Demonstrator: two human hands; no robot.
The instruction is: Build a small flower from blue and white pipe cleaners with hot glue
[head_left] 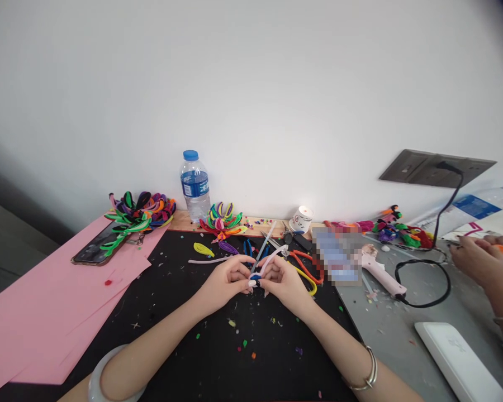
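Right between the two hands, over the black mat (184, 352), sits a small blue piece (255, 277) with a pale edge. The left hand (228, 282) has its grip closed on it from one side, thumb and fingers bent together; the right hand (283, 279) meets it from the other, its grip likewise closed, and the fingertips almost touch. A slim grey stick (265, 244) slants up from between the hands, and a pale lilac strip (273, 257) curves up beside the right fingers.

Just beyond the hands lie a yellow loop (203, 249), a purple loop (227, 248) and some blue loops (250, 247). Orange handles (307, 266) and a yellow strip (311, 287) are near the right hand. Tiny coloured scraps dot the mat.

Farther back, a water bottle (195, 187) and a paper cup (300, 219) stand by the wall. To the left, pink sheets (62, 301) carry a phone (94, 249), partly under a colourful bundle (145, 212). To the right, a pink glue gun (383, 273) and a white case (461, 360) rest on the grey table (385, 318), near a co-worker's hand (475, 259).
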